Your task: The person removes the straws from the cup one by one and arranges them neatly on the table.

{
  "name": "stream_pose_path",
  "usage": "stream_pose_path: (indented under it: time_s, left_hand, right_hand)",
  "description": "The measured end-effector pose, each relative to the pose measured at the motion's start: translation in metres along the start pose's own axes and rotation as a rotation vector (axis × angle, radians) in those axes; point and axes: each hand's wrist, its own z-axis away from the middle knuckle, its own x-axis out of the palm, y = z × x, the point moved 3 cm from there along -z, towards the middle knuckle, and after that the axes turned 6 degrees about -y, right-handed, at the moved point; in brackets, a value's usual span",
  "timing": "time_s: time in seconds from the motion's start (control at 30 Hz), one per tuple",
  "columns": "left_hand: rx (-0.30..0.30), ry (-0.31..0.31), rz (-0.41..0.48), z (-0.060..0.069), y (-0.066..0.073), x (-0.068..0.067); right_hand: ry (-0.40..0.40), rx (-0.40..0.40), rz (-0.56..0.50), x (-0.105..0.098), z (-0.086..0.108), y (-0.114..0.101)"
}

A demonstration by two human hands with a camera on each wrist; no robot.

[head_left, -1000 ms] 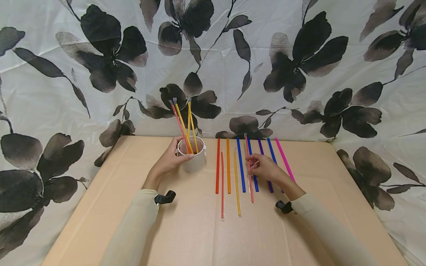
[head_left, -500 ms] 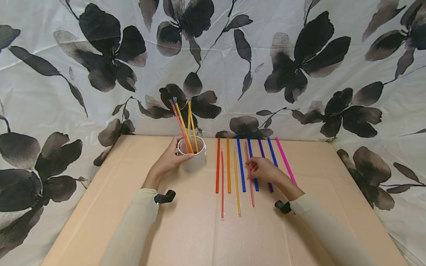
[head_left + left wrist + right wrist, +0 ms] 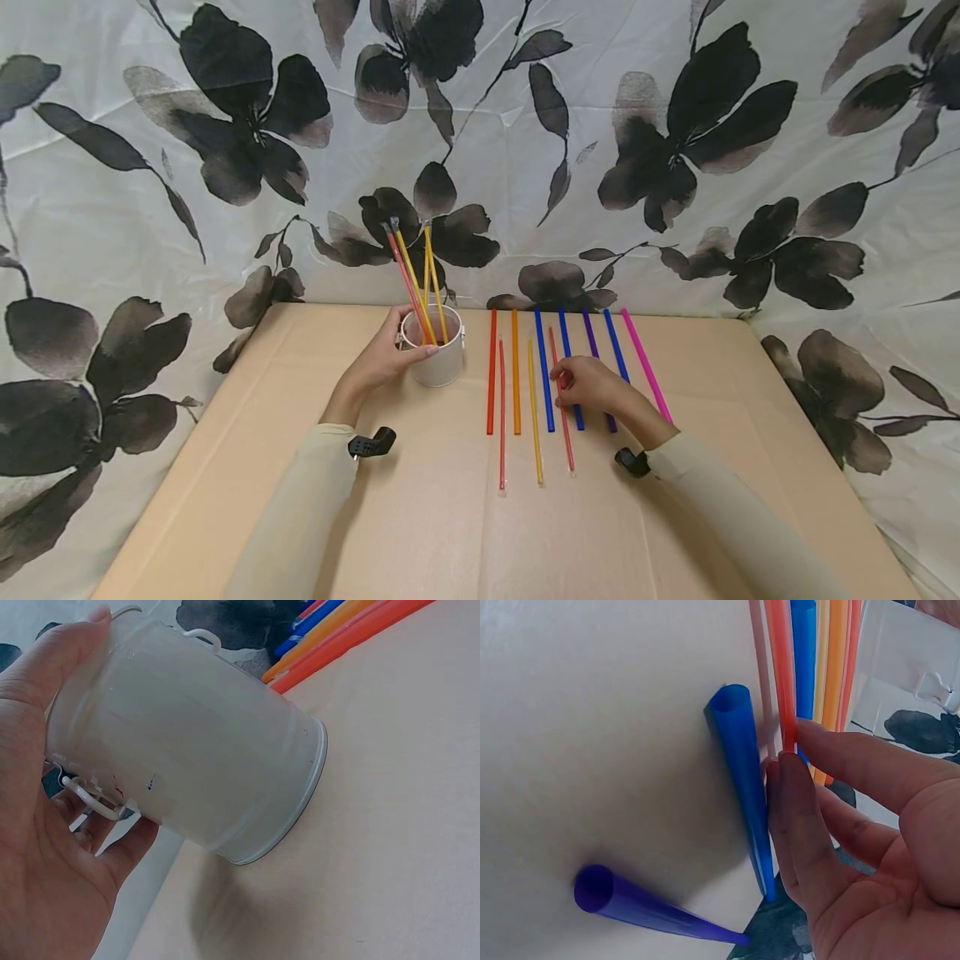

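In the head view my left hand [image 3: 378, 360] grips a small white pail [image 3: 441, 368] by its side, thumb near the rim. Several thin red and yellow paintbrushes [image 3: 410, 279] lean inside it. To the right, my right hand [image 3: 596, 385] pinches a thin red paintbrush [image 3: 567, 442] between thumb and fingers, low over the table. In the right wrist view this red paintbrush [image 3: 781, 675] casts a shadow beside it; a blue tube [image 3: 739, 750] lies close by the fingers. The left wrist view has the pail [image 3: 202, 735] tilted in that view, with the left hand [image 3: 45, 825] around its upper end.
Hollow coloured tubes lie in a row: red [image 3: 491, 383], orange [image 3: 515, 383], blue [image 3: 544, 383], purple [image 3: 589, 337] and pink [image 3: 647, 367] among them. Between some lie a thin red brush [image 3: 502, 433] and a yellow one [image 3: 535, 425]. Behind the tan table [image 3: 420, 517] hangs a floral cloth [image 3: 525, 167].
My right hand has drawn the red paintbrush slightly toward me, so its far end now sits lower between the blue tubes. The left hand and the pail have stayed put.
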Motion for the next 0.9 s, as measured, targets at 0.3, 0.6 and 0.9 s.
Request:
stream_pose_path:
  time_s: [0.3,0.6,0.9]
  left_hand:
    - [0.044,0.020,-0.010,-0.0001,-0.0040,0.0002]
    - [0.053,0.028,-0.017,-0.0003,-0.0039,-0.0001]
    - [0.049,0.009,0.010,-0.0014,-0.0015,-0.0002]
  right_hand:
    - [-0.002,0.002,0.029,0.0000,0.0013,-0.0019]
    - [-0.002,-0.017,0.058,0.0002,0.0048,-0.0047]
    - [0.008,-0.007,0.053,0.0002,0.0059,-0.0043]
